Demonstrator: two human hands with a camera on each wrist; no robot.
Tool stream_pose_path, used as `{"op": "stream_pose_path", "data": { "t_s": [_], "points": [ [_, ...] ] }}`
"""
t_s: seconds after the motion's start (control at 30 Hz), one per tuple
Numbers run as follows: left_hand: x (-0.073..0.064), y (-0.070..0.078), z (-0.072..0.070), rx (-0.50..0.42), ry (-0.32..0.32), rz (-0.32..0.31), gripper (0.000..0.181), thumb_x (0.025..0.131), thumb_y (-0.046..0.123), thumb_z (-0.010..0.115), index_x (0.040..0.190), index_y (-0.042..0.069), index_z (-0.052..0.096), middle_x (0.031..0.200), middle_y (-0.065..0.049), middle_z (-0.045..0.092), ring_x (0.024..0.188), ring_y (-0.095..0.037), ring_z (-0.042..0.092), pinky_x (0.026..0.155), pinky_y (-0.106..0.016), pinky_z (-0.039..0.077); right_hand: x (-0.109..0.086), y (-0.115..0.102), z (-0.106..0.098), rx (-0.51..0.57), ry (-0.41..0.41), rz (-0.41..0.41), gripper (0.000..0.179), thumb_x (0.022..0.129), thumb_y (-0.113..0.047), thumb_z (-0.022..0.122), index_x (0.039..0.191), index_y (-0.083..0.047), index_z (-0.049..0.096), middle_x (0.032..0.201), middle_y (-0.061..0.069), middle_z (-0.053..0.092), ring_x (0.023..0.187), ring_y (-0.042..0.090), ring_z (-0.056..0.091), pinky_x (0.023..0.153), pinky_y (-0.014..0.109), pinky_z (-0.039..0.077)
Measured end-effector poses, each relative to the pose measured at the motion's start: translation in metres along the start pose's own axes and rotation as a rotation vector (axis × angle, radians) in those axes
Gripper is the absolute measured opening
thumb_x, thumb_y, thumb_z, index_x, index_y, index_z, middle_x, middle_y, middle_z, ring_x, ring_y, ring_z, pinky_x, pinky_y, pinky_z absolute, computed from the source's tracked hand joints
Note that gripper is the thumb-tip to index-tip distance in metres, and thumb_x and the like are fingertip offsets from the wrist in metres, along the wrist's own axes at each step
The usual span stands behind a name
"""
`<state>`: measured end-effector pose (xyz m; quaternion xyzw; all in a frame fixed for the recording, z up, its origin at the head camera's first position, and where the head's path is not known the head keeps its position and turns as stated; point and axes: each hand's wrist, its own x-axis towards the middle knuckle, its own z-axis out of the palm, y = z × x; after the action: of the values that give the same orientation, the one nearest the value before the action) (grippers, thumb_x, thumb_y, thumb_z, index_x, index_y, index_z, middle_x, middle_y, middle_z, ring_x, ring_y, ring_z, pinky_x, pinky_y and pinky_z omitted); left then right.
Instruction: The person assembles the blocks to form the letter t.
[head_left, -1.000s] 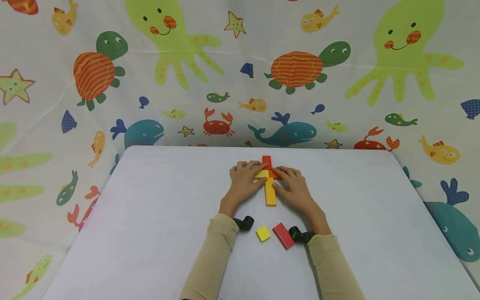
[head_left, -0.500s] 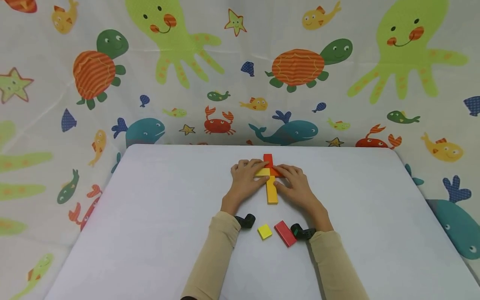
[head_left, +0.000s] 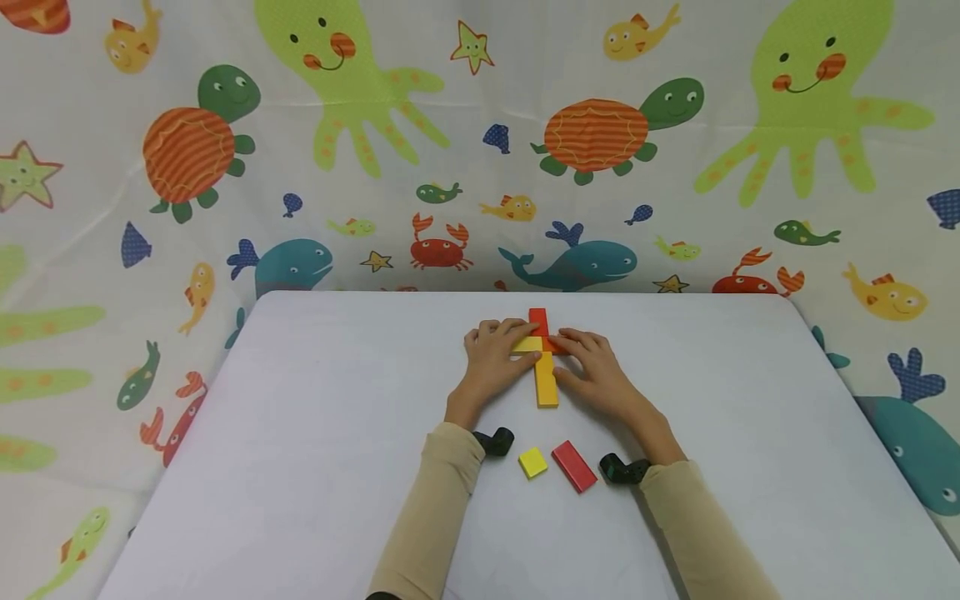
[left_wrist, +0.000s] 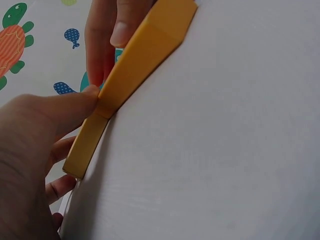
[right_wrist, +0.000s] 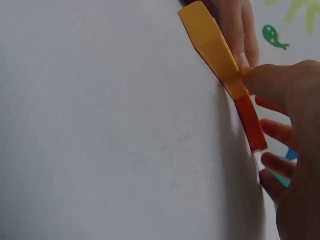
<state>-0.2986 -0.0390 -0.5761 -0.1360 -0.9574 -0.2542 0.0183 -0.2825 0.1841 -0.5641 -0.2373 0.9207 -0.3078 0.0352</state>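
Four-armed like a cross, a group of wooden blocks lies flat on the white table. Its near arm is an amber-yellow block (head_left: 547,383), its far arm a red block (head_left: 537,316). My left hand (head_left: 489,360) pinches the yellow block (left_wrist: 87,147) on the left, thumb at its inner end against the amber-yellow block, fingers behind it. My right hand (head_left: 603,382) holds the orange-red block (right_wrist: 250,122) on the right, index finger behind it and thumb beside the amber-yellow block. Fingertips partly cover the cross's centre in the head view.
Nearer the body, between the forearms, lie a small yellow square block (head_left: 532,462) and a red oblong block (head_left: 574,467). A black device sits on each wrist. A curtain (head_left: 480,150) printed with sea animals hangs behind the table's far edge.
My right wrist and forearm have swung slightly outward to the right, away from the loose red block. Both hands stay at the cross, whose blocks keep their arrangement.
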Motion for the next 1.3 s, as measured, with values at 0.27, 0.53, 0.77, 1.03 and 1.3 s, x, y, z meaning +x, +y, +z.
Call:
{"op": "stream_pose_path", "data": {
  "t_s": [0.27,0.53,0.77,1.03,1.3],
  "points": [
    [-0.001,0.000,0.002,0.001,0.010,0.002,0.056,0.101,0.052,0.061,0.154,0.035,0.051,0.156,0.003,0.053,0.141,-0.033,0.040,0.116,-0.062,0.027,-0.023,-0.013,-0.004,0.005,-0.022,0.016,0.062,0.099,-0.029,0.071,0.156,-0.019,0.048,0.165,0.016,0.037,0.151,0.040,0.031,0.117,0.067,0.040],
    [-0.002,0.002,0.003,-0.006,0.002,0.003,0.057,0.101,0.052,0.061,0.154,0.034,0.051,0.157,0.002,0.052,0.141,-0.033,0.040,0.117,-0.062,0.027,-0.054,-0.026,-0.010,0.064,-0.032,0.038,0.046,0.099,-0.024,0.071,0.143,-0.017,0.061,0.149,0.008,0.060,0.140,0.033,0.054,0.112,0.058,0.050],
    [-0.001,-0.001,0.003,0.003,0.005,0.010,0.057,0.102,0.051,0.061,0.155,0.034,0.050,0.157,0.003,0.051,0.141,-0.033,0.039,0.116,-0.061,0.028,-0.067,-0.044,-0.007,0.107,-0.082,-0.059,0.034,0.098,-0.019,0.074,0.132,-0.019,0.069,0.131,-0.003,0.070,0.127,0.022,0.064,0.106,0.050,0.056],
    [-0.001,-0.004,0.002,-0.007,0.031,0.029,0.055,0.101,0.050,0.062,0.153,0.033,0.053,0.155,0.002,0.054,0.143,-0.034,0.039,0.117,-0.060,0.029,-0.068,-0.059,0.012,0.001,-0.205,-0.197,0.027,0.100,-0.034,0.071,0.125,-0.024,0.070,0.122,-0.011,0.070,0.114,0.012,0.061,0.101,0.040,0.056],
    [-0.001,-0.005,0.004,-0.021,0.038,0.048,0.055,0.101,0.048,0.063,0.152,0.031,0.054,0.154,0.002,0.056,0.148,-0.030,0.038,0.126,-0.060,0.023,-0.073,-0.067,0.016,-0.118,-0.209,-0.234,0.033,0.093,-0.044,0.077,0.119,-0.026,0.072,0.116,-0.011,0.068,0.109,0.010,0.059,0.096,0.039,0.053]
  ]
}}
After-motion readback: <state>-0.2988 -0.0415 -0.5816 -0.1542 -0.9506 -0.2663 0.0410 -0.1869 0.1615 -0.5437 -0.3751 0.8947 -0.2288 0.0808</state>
